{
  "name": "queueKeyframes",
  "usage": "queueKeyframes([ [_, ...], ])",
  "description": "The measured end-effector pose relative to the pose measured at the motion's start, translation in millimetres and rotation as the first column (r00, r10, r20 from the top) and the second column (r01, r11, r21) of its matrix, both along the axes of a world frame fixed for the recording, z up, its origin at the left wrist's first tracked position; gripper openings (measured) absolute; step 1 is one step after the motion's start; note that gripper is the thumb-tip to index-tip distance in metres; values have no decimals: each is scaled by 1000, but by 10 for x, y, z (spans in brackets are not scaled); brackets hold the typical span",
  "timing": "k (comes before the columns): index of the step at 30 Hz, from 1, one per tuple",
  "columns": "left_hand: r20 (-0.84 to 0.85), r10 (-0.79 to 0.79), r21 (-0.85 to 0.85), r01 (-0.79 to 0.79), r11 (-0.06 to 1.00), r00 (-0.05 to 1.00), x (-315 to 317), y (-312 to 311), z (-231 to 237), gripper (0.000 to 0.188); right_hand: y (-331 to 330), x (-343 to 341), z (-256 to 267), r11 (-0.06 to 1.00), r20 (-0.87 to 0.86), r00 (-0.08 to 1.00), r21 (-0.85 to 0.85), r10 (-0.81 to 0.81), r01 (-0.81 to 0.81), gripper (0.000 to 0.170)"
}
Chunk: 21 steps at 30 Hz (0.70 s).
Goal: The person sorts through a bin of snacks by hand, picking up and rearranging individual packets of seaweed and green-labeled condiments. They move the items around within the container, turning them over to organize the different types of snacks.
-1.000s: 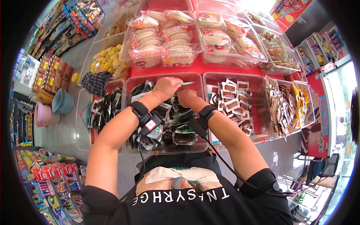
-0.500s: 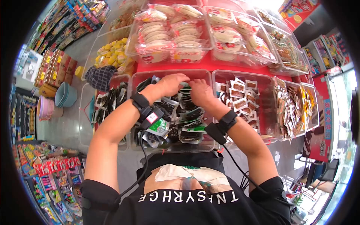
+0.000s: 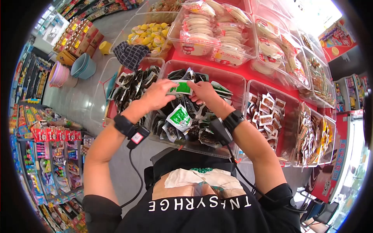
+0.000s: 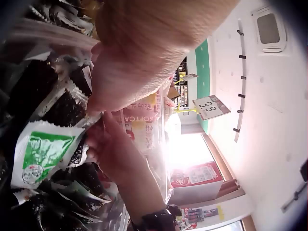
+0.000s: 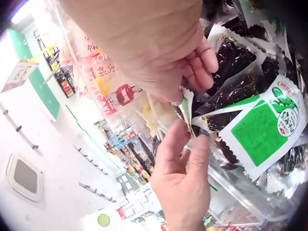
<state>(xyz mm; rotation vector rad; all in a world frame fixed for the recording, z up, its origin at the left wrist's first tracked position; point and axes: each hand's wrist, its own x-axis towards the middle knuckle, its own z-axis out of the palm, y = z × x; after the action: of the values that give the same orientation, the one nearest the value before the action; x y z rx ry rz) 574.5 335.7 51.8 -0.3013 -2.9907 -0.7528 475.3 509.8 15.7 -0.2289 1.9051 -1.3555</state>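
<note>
In the head view, a small green-and-white snack packet [image 3: 182,87] is stretched between both hands over a clear plastic bin [image 3: 235,82] of dark-filled sachets. My left hand [image 3: 156,95] pinches its left end, with thumb and fingers at the edge. At the opposite end, my right hand [image 3: 206,93] pinches it between thumb and fingers. Another green-fronted packet [image 3: 180,117] lies face up on the pile below the hands. It also shows large in the right wrist view, where the held packet appears nearly edge-on between the fingertips.
Left of the bin stands another with dark sachets [image 3: 128,83]. To the right are bins of brown snack packets [image 3: 268,116] and slim sticks [image 3: 307,132]. Bagged round flatbreads [image 3: 200,29] fill raised bins behind. A dark checked cloth [image 3: 131,55] hangs by yellow cups [image 3: 149,35].
The head view has turned, shifting the bins rightward. Both hands have come back from the bin's far part, and the packet's green face now shows between them.
</note>
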Motion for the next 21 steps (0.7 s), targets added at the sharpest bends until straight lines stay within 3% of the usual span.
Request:
queueKeyframes([
  [6,-133,32,-10,-34,999,991,76,206,-9,24,74,-235,-33,990,-159,985,-130,-70,49,20],
  [8,139,89,59,-98,993,986,127,201,73,28,310,-300,307,993,-153,985,-95,-79,65,26],
  [9,274,104,88,-132,987,956,142,210,94,30,419,-326,390,972,-33,989,-192,-146,137,34],
  [10,340,95,85,-131,988,936,147,213,47,38,532,-355,456,971,-37,990,-203,-133,123,37],
  [11,358,107,35,-128,991,928,161,245,10,38,638,-384,490,971,-42,992,-214,-121,109,40],
  [14,371,152,-151,-102,983,916,209,399,-67,38,937,-415,422,903,174,983,-410,-65,132,37],
  [18,381,-42,-9,49,999,924,140,299,-122,33,1219,-380,365,940,183,976,-295,-119,170,36],
  [21,421,-107,223,11,975,901,-13,248,314,31,1305,-315,335,930,246,957,-293,-152,223,35],
])
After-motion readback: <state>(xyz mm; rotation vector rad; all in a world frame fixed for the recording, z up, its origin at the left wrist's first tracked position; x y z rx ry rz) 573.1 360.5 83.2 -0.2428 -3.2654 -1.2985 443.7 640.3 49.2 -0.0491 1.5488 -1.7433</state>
